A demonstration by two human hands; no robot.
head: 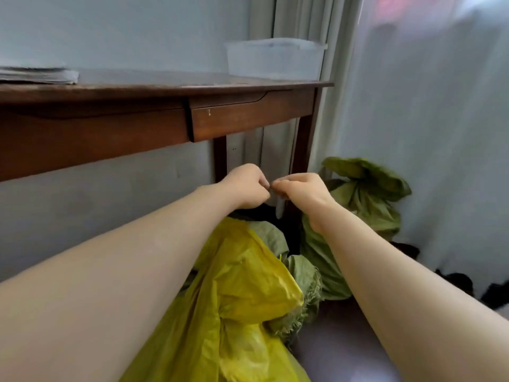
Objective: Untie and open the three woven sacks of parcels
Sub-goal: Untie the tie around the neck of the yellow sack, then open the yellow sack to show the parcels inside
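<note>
Pinching a dark bit (271, 188) between them, the left grip (245, 186) and right grip (303, 192) meet fingertip to fingertip. Both have their fingers curled tight. The bit is too small and blurred to identify. Both bare forearms reach in from the bottom corners of the view.

Sacks, position:
- Yellow sack (242, 299): on the floor directly below the forearms, between them, crumpled, running to the bottom edge.
- Green sack (314, 252): just behind the yellow sack and touching it, under the right wrist. A frayed woven edge shows where it meets the yellow one. Whether its mouth is open cannot be told.
- Far sack (366, 194): green, right of the right grip, beside the curtain. Its neck is gathered and its top flares above the gather.

Surroundings:
- Surface (110, 92): dark wood, above and behind the grips. Its drawer (248, 119) is closed and its right legs stand just behind the hands.
- Container (272, 60): translucent plastic, on the surface at its right end.
- Papers (35, 74): a flat stack at the left end.
- Wall (82, 202): pale, behind and below the surface.
- Curtain (427, 133): pale, hanging at the right down to the floor (336, 343).
- Dark items (454, 282): low at the curtain's foot, not identifiable.
</note>
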